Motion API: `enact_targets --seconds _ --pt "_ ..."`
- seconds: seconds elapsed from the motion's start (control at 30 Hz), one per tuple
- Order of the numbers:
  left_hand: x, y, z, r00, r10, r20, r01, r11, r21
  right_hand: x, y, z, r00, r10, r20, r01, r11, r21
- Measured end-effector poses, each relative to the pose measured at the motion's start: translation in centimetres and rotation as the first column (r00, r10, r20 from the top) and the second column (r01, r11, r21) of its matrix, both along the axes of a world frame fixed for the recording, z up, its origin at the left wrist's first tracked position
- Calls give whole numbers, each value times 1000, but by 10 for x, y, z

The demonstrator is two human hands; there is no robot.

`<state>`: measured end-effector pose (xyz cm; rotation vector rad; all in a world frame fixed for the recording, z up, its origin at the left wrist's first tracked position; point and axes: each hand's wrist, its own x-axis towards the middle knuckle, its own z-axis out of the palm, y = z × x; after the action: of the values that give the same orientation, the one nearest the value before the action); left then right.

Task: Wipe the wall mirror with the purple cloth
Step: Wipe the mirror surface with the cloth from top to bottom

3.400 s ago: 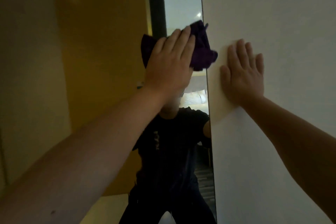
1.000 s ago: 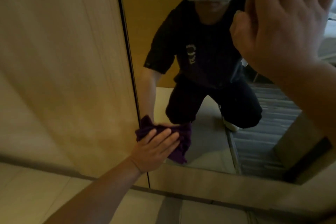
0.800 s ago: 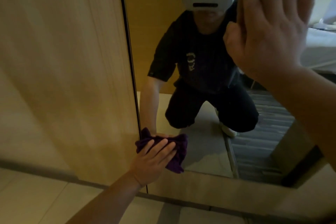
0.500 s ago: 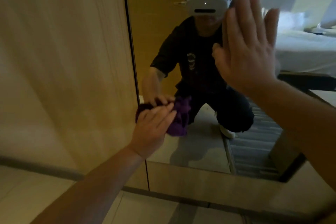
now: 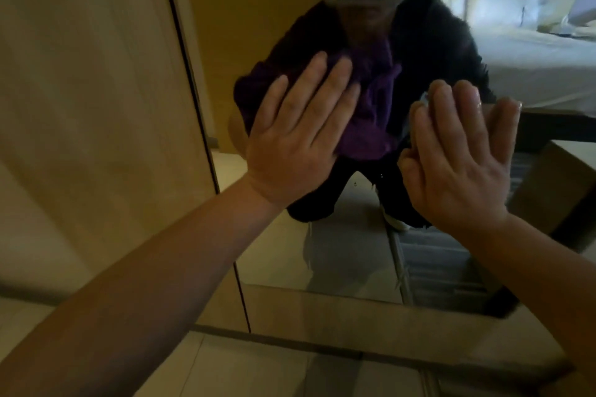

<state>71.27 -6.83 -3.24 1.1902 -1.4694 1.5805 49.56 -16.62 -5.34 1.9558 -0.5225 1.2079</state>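
The wall mirror [image 5: 351, 255] fills the middle and right of the head view, with its thin dark left edge running down beside a wooden panel. My left hand [image 5: 300, 135] lies flat on the purple cloth [image 5: 371, 116] and presses it against the glass at mid height. The bunched cloth sticks out above and to the right of my fingers. My right hand [image 5: 458, 167] rests palm-flat on the glass just right of the cloth, holding nothing. The glass shows a crouching person in dark clothes.
A light wooden wall panel [image 5: 96, 106] stands left of the mirror. A pale tiled floor [image 5: 258, 371] runs along the bottom, below the mirror's lower edge [image 5: 354, 316]. A white bed appears only as a reflection at the upper right.
My left hand has swept the cloth up and to the right, from the mirror's lower left corner to mid height. My right hand has come down to beside the cloth.
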Motion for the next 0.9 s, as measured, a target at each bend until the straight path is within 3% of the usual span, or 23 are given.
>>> enact_targets --seconds 0.13,0.27,0.4,0.53,0.63,0.73,0.8,0.9 --pt "11 20 -120 994 -38 105 11 969 248 2 -1 -1 1000 18 20 -18 999 -31" --pt "29 56 -261 990 47 134 -112 837 536 2 -1 -1 999 19 34 -17 999 -36" --pt "23 66 -302 994 93 51 -105 791 603 2 -1 -1 999 26 42 -24 999 -44" --pt "17 78 -284 998 60 -28 -26 745 666 1 3 2 998 31 55 -30 999 -12" --pt "4 81 -247 983 22 -180 102 755 647 1 7 4 998 27 57 -27 1000 3" --pt "-20 64 -163 951 -78 -300 210 874 439 -2 11 6 998 52 21 -53 997 58" --pt "-38 49 -85 953 -138 -268 203 951 232 -12 13 10 994 108 -10 -106 988 110" --pt "-56 23 24 971 -171 -169 172 985 -11 -37 15 20 985 171 9 -170 974 150"
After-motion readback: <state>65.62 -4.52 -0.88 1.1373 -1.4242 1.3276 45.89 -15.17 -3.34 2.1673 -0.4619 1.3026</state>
